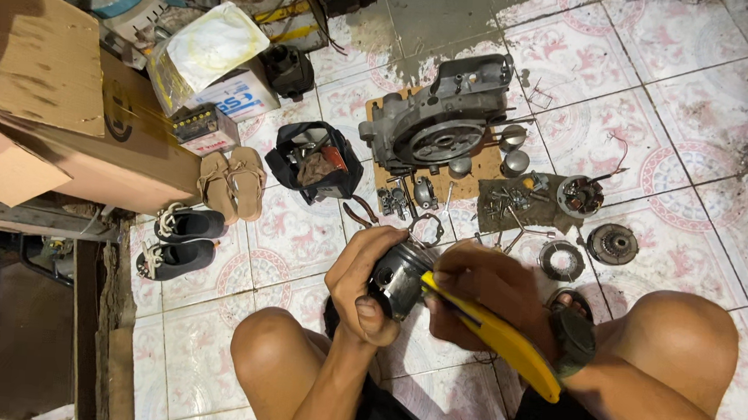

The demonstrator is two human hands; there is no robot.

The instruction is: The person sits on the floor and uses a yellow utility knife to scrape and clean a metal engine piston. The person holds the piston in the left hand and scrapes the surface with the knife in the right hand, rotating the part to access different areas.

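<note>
Yellow-handled tool (492, 337) in right hand (482, 292), apparently scraping piston (400, 278) clenched by left hand (360, 288); next: steadier grip.

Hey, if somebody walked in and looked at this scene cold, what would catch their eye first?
Low in the middle, the left hand grips a round silver metal piston while the right hand works a yellow-handled utility knife against it. Above them a big grey metal engine casing rests on a brown board on the pink-patterned tile floor, with small metal parts to its right. A large brown cardboard box fills the left side.
</note>
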